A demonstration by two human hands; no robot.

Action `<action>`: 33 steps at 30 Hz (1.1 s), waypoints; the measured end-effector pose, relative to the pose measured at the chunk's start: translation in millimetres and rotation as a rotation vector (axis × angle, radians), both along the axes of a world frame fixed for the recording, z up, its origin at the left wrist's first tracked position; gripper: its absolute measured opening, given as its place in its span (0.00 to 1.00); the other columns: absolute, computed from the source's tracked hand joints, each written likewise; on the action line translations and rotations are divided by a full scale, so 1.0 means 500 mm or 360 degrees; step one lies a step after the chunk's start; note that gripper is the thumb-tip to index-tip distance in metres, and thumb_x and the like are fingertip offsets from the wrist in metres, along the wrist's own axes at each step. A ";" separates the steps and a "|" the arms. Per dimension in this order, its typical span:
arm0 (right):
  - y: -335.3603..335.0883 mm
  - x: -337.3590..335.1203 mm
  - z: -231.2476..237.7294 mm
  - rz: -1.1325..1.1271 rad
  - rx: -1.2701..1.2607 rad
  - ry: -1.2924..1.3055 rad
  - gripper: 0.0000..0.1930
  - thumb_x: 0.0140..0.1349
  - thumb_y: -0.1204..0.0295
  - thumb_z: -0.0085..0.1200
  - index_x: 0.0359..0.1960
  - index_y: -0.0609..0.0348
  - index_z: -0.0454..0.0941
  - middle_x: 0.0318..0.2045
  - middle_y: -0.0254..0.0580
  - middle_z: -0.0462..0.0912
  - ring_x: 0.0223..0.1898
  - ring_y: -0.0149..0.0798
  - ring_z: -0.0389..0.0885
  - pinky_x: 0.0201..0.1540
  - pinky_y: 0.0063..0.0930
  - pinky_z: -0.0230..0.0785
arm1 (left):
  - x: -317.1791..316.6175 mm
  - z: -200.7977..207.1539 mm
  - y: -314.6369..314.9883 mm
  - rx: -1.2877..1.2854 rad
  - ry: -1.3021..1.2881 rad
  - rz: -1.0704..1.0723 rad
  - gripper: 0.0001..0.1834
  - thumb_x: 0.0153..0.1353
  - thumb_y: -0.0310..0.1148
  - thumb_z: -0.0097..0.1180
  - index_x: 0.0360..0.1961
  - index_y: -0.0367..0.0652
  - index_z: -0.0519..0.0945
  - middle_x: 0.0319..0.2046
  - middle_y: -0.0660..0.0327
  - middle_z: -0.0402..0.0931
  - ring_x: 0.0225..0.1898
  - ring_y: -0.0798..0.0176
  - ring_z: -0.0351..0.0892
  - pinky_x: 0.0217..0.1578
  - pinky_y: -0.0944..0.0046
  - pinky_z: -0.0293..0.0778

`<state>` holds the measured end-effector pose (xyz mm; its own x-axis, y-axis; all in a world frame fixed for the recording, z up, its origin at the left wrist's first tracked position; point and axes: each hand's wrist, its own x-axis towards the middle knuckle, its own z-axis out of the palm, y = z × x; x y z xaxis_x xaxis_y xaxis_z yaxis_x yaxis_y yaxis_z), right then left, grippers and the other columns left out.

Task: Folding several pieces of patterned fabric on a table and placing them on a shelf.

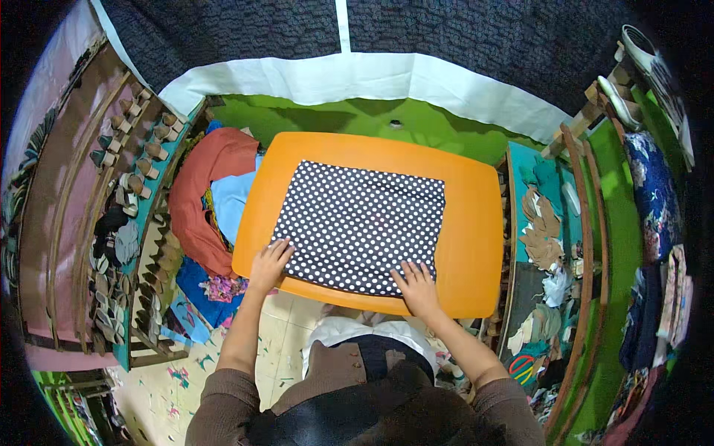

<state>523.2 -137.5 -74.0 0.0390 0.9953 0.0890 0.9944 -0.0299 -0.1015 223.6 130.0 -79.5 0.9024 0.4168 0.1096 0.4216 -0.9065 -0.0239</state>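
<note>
A black cloth with white polka dots [364, 227] lies spread nearly flat on an orange table [472, 238], roughly four-sided with a few soft wrinkles. On its near left corner rests my left hand [271, 264], fingers stretched out over the edge. My right hand [418, 288] lies on the near right part of the cloth, its fingers spread and pointing away from me. Neither hand grips anything that I can see.
Left of the table is a heap of cloth with a rust-red piece [195, 197] and a light blue one [235, 199]. Shoe racks [137, 245] stand farther left. A teal bench [524, 160] at right bears brown scraps [543, 227] and scissors [523, 367]. Scraps litter the tiled floor [279, 327].
</note>
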 end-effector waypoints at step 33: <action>0.007 -0.117 0.308 -0.0705 0.0877 -0.0729 0.14 0.45 0.78 0.54 0.36 0.51 0.74 0.29 0.33 0.78 0.36 0.34 0.77 0.64 0.50 0.49 | -0.068 0.279 0.053 0.0336 -0.1129 -0.0126 0.12 0.40 0.30 0.62 0.30 0.49 0.78 0.54 0.67 0.68 0.66 0.47 0.50 0.60 0.28 0.29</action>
